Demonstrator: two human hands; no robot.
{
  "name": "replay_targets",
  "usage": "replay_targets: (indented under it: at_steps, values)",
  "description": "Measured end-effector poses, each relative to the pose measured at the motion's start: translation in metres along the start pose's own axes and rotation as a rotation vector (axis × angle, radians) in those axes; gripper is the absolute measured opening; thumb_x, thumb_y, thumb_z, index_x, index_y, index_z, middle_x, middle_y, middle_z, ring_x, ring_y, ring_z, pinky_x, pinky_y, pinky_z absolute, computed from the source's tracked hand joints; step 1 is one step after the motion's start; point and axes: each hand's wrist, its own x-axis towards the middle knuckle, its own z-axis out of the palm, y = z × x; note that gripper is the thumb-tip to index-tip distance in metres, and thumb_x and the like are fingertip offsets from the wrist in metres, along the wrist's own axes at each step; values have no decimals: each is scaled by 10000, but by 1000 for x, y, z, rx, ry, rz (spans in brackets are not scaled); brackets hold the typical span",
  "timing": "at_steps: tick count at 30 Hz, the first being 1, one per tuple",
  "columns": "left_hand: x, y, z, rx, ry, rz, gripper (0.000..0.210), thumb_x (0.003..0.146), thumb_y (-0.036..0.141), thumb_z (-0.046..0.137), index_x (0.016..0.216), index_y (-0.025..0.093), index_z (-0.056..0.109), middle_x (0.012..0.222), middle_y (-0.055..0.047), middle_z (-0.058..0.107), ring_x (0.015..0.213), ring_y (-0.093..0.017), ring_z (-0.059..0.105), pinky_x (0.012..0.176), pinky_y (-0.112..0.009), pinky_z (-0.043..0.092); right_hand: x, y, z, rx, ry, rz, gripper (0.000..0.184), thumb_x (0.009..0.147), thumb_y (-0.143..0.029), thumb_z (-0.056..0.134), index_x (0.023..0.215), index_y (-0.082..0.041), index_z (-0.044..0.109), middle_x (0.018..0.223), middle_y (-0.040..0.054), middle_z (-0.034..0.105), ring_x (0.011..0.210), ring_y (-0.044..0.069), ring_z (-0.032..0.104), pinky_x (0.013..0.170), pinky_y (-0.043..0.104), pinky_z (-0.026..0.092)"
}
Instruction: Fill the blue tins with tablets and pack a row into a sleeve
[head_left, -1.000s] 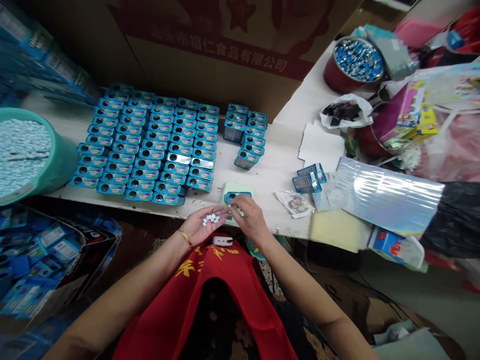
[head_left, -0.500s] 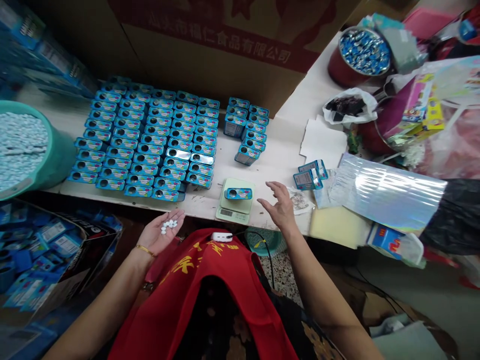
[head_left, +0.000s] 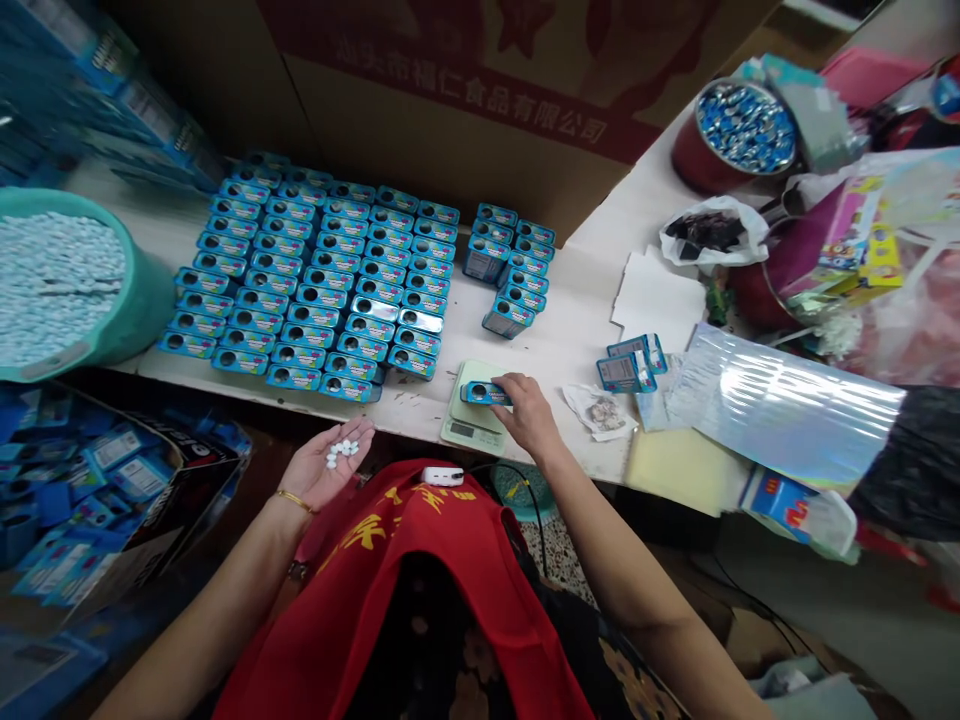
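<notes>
My left hand [head_left: 328, 468] is palm up near the table's front edge, cupping several small white candies [head_left: 343, 450]. On a pale green digital scale [head_left: 472, 434] stands a small blue candy box [head_left: 480, 391] with a round dark hole in its top. My right hand [head_left: 527, 409] grips the right end of that box, thumb at the near side and fingers at the far side. Left of the scale, many matching blue boxes [head_left: 315, 275] stand in tight rows. A smaller group of blue boxes [head_left: 519, 278] stands behind the scale.
A turquoise basin [head_left: 141, 310] of white candies is at the left, above a carton of blue boxes [head_left: 82, 490]. A large cardboard carton [head_left: 450, 130] blocks the back. Two blue boxes [head_left: 628, 366] lie at right, near a silvery sheet [head_left: 795, 400] and a red pot [head_left: 690, 165] of wrapped sweets.
My right hand has moved left from beside the scale and closed on the box standing there. My left hand still holds the candies. The view has shifted slightly.
</notes>
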Motion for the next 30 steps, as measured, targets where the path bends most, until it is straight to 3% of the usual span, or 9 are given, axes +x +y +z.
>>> replay_targets:
  at_steps: [4, 8, 11, 14, 18, 22, 26, 30]
  values:
    - [-6, 6, -3, -45, 20, -6, 321, 812, 111, 391, 1095, 79, 538, 988, -172, 631, 975, -232, 576, 775, -337, 525, 9, -39, 17, 3, -22, -84, 336, 778, -303, 512, 1099, -206, 493, 996, 99, 524, 929, 239, 461, 791, 392, 428]
    - [-9, 9, 1, -53, 22, -20, 339, 812, 110, 394, 1125, 79, 521, 977, -173, 635, 960, -228, 584, 777, -325, 524, 32, -80, 58, 3, -16, -141, 323, 788, -302, 505, 1093, -195, 494, 999, 109, 513, 943, 243, 448, 768, 387, 438]
    - [-8, 9, 2, -37, 7, -26, 346, 814, 112, 399, 1142, 84, 505, 990, -175, 630, 966, -235, 580, 777, -337, 523, 52, -89, 75, -45, -14, -174, 321, 785, -298, 524, 1089, -198, 506, 1005, 113, 512, 909, 246, 450, 737, 388, 439]
    - [-6, 7, 0, -19, -7, -35, 349, 813, 103, 398, 1147, 86, 496, 1011, -171, 624, 963, -231, 582, 780, -334, 523, 68, -64, 58, -93, 54, -196, 331, 780, -314, 536, 1092, -203, 519, 1034, 109, 507, 889, 242, 442, 739, 386, 422]
    - [-6, 1, -2, 23, -5, -59, 329, 809, 104, 406, 1122, 73, 503, 1018, -174, 620, 949, -229, 589, 772, -323, 527, 94, 2, 18, -205, 276, 61, 228, 811, -282, 480, 1007, -218, 577, 995, 111, 496, 899, 252, 409, 745, 409, 375]
    - [-9, -8, 3, 26, -1, -68, 295, 802, 101, 423, 1077, 77, 526, 986, -164, 632, 925, -223, 601, 772, -321, 525, 122, 47, 9, -292, 225, 105, 174, 807, -207, 459, 885, -222, 614, 996, 126, 492, 929, 275, 375, 730, 427, 326]
    - [-11, -16, 11, 21, -9, -83, 242, 791, 102, 446, 1005, 66, 555, 959, -162, 638, 918, -224, 603, 780, -310, 519, 113, 44, 2, -400, 159, 11, 185, 818, -225, 446, 738, -199, 610, 1013, 128, 497, 949, 284, 363, 718, 410, 297]
    - [-10, -19, 15, 25, -4, -123, 208, 787, 107, 454, 956, 69, 569, 922, -154, 647, 886, -218, 615, 750, -296, 527, 64, 13, -21, -485, 115, -170, 174, 832, -243, 425, 829, -199, 594, 1084, 101, 480, 949, 257, 367, 730, 384, 283]
